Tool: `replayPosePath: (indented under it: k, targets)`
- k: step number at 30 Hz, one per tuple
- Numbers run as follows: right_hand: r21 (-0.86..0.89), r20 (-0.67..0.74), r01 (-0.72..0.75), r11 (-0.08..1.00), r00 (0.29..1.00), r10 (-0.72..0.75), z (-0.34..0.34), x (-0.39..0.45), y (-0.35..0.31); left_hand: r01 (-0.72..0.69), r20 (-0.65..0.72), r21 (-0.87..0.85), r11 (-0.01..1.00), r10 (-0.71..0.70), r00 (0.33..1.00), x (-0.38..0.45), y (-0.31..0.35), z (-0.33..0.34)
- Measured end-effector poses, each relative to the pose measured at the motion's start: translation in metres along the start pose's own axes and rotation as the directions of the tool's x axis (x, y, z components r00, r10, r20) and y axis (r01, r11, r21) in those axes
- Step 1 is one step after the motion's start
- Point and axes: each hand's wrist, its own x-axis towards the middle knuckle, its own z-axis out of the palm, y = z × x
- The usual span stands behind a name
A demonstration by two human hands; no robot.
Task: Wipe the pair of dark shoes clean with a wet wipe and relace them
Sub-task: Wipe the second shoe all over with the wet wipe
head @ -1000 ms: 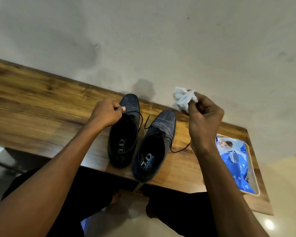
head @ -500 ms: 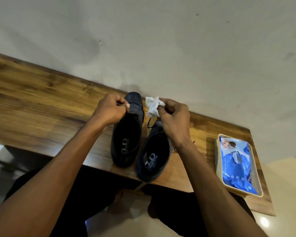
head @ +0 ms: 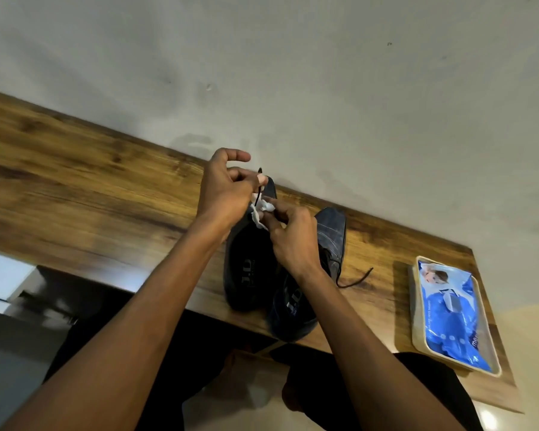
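Note:
Two dark shoes stand side by side on the wooden table (head: pixel 75 181), toes toward the wall: the left shoe (head: pixel 246 275) and the right shoe (head: pixel 330 237). My left hand (head: pixel 224 188) pinches the end of the left shoe's black lace (head: pixel 258 194) and holds it up. My right hand (head: pixel 290 237) grips a crumpled white wet wipe (head: pixel 262 213) against that lace, just above the left shoe. The right shoe's lace (head: pixel 355 279) trails loose on the table.
A blue pack of wet wipes (head: pixel 448 312) lies in a cream tray (head: pixel 416 306) at the table's right end. The white wall rises right behind the shoes. My dark-clothed legs are below the table's front edge.
My left hand let go of the shoe's side and lifted the lace end. My right hand brought the wipe from the right across to the left shoe's lace.

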Motion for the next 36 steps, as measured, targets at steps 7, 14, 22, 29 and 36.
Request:
replayPosePath:
  k: [7, 14, 22, 29, 36]
  targets:
    - [0.076, -0.001, -0.024, 0.997, 1.000, 0.024, 0.011, 0.001, -0.004, -0.109, 0.084, -0.053, 0.993, 0.113, 0.990, -0.007, 0.011, -0.001]
    - [0.245, -0.076, -0.057, 0.968, 0.994, 0.078, 0.013, 0.006, -0.012, -0.185, 0.069, -0.009, 0.983, 0.185, 0.980, -0.003, 0.005, -0.012]
    - [0.452, -0.209, -0.011, 0.892, 0.971, 0.118, -0.022, 0.018, -0.043, -0.172, 0.032, 0.242, 0.955, 0.170, 0.985, 0.004, -0.013, -0.040]
    - [0.521, -0.318, 0.092, 0.848, 0.944, 0.093, -0.059, 0.023, -0.068, -0.246, 0.268, 0.406, 0.880, 0.142, 0.953, -0.001, -0.016, -0.041]
    - [0.550, -0.396, 0.224, 0.805, 0.918, 0.015, -0.087, 0.019, -0.092, -0.306, 0.413, 0.514, 0.802, 0.081, 0.907, -0.007, -0.016, -0.030]
